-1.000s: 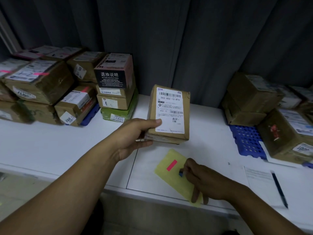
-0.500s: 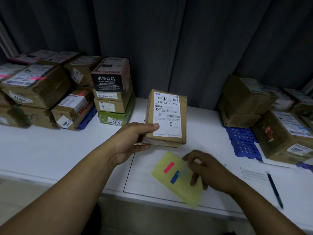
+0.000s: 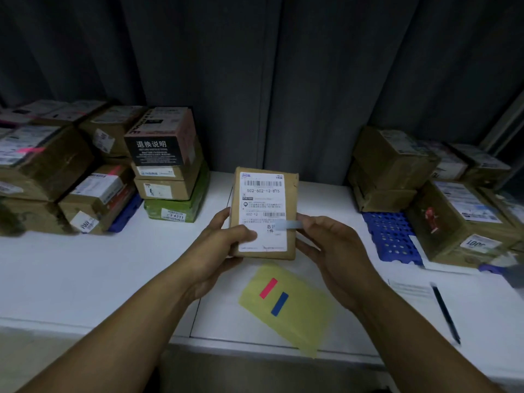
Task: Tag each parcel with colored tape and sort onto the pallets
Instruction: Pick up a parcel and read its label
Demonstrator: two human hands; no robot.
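The left grip (image 3: 224,242) grasps the parcel (image 3: 263,211) by its lower left edge, label up, above the worktop (image 3: 85,273). The right grip (image 3: 326,245) pinches a pale blue tape strip (image 3: 286,224) over the label's right side. The left pallet (image 3: 127,214) is hidden under stacked boxes (image 3: 167,165) except for one blue corner. The right pallet (image 3: 388,236) carries boxes at its rear and right, and both stacks are cut off at the frame edges.
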